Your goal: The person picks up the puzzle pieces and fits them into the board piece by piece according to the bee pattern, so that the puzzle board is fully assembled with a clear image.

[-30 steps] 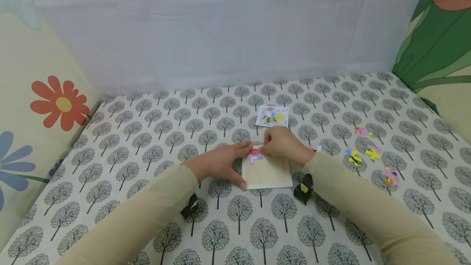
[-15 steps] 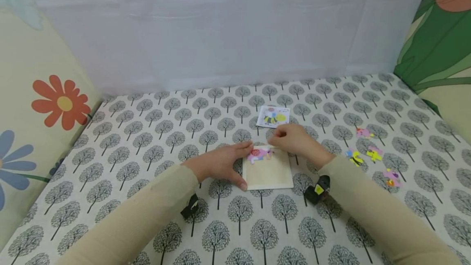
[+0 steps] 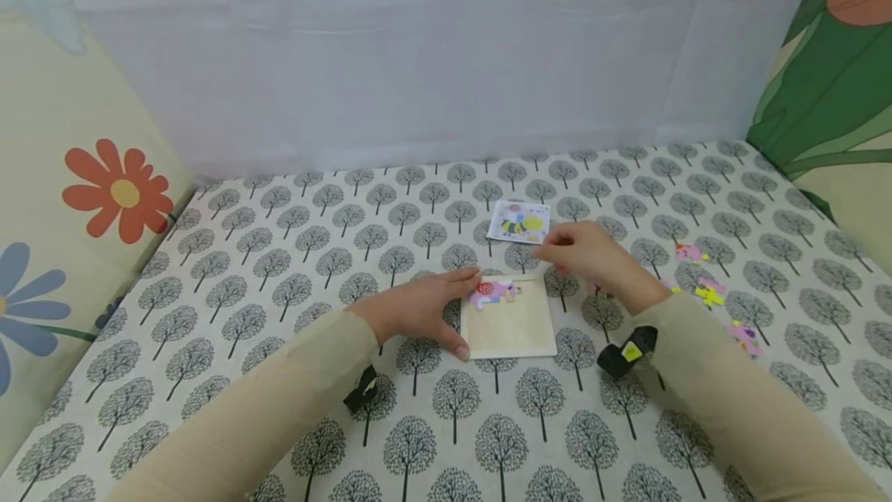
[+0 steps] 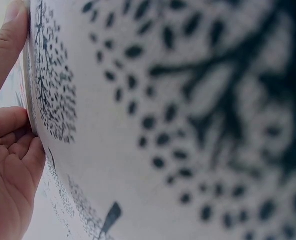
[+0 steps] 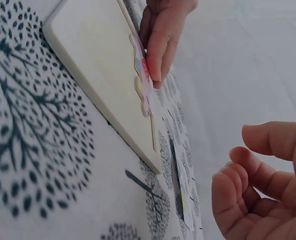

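Observation:
In the head view, a pale wooden puzzle tray [image 3: 512, 331] lies flat in the middle of the table. Joined pink puzzle pieces [image 3: 495, 293] with a red patch sit along its far edge, towards the left corner. My left hand [image 3: 421, 304] rests against the tray's left side, thumb by the near corner and fingers at the far one, spread wide. Beyond the tray's far right corner hovers my right hand [image 3: 588, 258], its fingers loosely curled. The right wrist view shows no piece between that thumb and its fingertips [image 5: 238, 155].
A picture card [image 3: 519, 221] with a yellow and black bee lies behind the tray, close to my right fingertips. Several loose puzzle pieces [image 3: 709, 292] in yellow and pink are scattered at the right, partly hidden by my right arm. A tree-print cloth [image 3: 279, 331] covers the table.
My right hand has left the joined pieces at the tray's far edge and drawn away up and to the right, uncovering them. The left hand has stayed against the tray.

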{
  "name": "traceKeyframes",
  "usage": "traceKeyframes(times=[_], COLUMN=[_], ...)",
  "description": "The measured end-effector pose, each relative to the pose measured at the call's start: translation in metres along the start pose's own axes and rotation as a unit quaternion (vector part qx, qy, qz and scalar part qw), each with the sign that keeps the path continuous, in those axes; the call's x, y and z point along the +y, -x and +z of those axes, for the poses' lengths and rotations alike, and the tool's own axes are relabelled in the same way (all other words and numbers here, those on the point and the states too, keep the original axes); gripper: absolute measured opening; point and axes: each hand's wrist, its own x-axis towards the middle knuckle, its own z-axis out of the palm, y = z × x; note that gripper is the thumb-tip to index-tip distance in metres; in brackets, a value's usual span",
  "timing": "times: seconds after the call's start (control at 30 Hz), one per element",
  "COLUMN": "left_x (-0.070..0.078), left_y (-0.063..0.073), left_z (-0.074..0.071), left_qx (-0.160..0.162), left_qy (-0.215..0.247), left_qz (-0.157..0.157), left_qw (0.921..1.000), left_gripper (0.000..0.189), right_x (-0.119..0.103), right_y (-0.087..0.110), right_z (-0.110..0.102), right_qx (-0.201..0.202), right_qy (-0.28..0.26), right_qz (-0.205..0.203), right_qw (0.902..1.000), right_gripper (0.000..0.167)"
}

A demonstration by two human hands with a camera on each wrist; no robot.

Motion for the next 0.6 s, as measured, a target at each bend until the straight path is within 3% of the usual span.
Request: traceKeyframes(times=[0.43, 0.6], left_x=[0.0, 0.0], left_y=[0.001, 0.0], left_z=[0.0, 0.001], left_qx=[0.002, 0.003], left_qy=[0.0, -0.001], left_qz=[-0.001, 0.001], left_qw=[1.0, 1.0], left_gripper=[0.108, 0.108], right_x=[0.016, 0.021], right_y=[0.008, 0.012], right_z=[-0.02, -0.027], right_qx=[0.018, 0.028], right_qy=[-0.054, -0.05], right_qz=[-0.028, -0.026], right_qw=[0.998, 0.998], right_gripper=[0.025, 0.027])
